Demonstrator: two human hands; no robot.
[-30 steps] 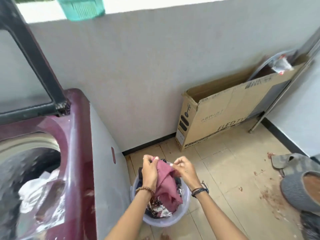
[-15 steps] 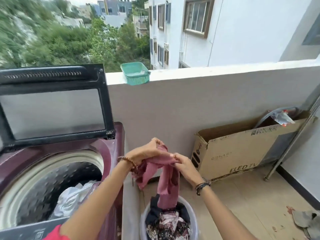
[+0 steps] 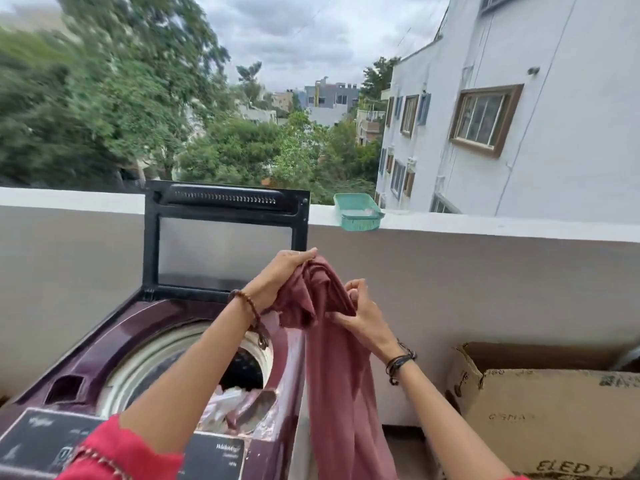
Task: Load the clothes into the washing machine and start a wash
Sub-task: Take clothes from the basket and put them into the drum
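A maroon top-loading washing machine (image 3: 145, 334) stands at lower left, its black-framed glass lid (image 3: 225, 244) raised upright. White clothes (image 3: 225, 403) lie inside the drum. A long dusty-pink garment (image 3: 339, 375) hangs in the air just right of the machine's rim. My left hand (image 3: 280, 275) grips its bunched top, and my right hand (image 3: 363, 317) pinches the cloth a little lower on the right. The laundry bucket is out of view below.
A grey balcony wall (image 3: 485, 289) runs behind, with a teal plastic basket (image 3: 358, 216) on its ledge. A large cardboard TV box (image 3: 547, 410) leans against the wall at lower right. The machine's black control panel (image 3: 214, 455) is at the bottom.
Both hands have lifted the pink garment up out of the bucket to chest height beside the machine. My view has tilted upward; the bucket and floor have dropped out of view.
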